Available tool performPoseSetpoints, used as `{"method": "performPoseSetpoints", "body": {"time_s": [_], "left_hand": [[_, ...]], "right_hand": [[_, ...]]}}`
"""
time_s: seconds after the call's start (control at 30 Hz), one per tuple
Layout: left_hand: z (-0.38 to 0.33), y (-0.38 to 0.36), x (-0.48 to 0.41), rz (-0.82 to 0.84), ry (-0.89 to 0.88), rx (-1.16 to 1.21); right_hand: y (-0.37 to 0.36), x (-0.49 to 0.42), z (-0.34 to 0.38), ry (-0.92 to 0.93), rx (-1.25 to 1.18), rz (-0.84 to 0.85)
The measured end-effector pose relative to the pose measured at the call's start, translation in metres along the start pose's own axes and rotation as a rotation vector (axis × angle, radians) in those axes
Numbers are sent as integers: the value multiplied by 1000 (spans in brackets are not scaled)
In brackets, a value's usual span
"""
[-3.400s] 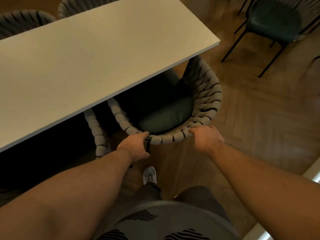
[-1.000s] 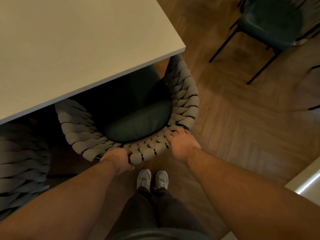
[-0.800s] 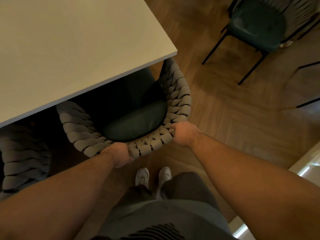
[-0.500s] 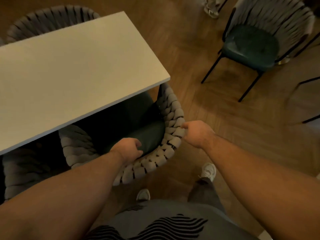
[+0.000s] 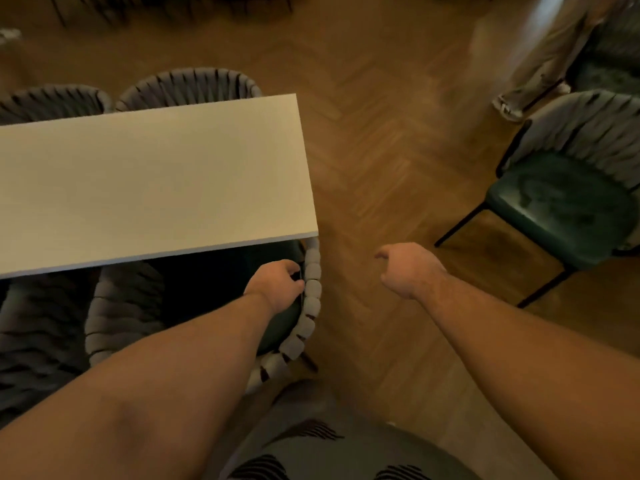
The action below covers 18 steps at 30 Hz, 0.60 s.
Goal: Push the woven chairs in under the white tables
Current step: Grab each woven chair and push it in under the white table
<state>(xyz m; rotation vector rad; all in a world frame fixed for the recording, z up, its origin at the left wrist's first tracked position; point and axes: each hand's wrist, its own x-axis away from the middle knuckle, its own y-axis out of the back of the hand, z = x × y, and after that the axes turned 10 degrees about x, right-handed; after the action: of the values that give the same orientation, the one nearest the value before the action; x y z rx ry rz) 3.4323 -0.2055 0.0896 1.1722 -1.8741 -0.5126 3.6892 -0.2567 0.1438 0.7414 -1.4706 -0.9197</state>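
"Why does the left hand (image 5: 275,283) curl its fingers on the woven chair (image 5: 312,293), low in the middle?"

"I think to steer it under the white table (image 5: 156,181). The right hand (image 5: 408,269) hangs loose and holds nothing."

Likely a café or meeting room. Matching woven chairs (image 5: 187,85) line a white table (image 5: 156,174) on herringbone parquet (image 5: 381,140).

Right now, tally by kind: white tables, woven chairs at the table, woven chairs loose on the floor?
White table: 1
Woven chairs at the table: 4 (near right, near left, far left, far right)
Woven chair loose on the floor: 1
Total: 6
Dark shape top right: too blurred to count.
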Motion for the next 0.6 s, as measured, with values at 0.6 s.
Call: {"method": "performPoseSetpoints", "body": {"time_s": [0.6], "left_hand": [[-100,40,-203,-313,144,318]], "right_hand": [[148,-234,-69,221,34,-33]]}}
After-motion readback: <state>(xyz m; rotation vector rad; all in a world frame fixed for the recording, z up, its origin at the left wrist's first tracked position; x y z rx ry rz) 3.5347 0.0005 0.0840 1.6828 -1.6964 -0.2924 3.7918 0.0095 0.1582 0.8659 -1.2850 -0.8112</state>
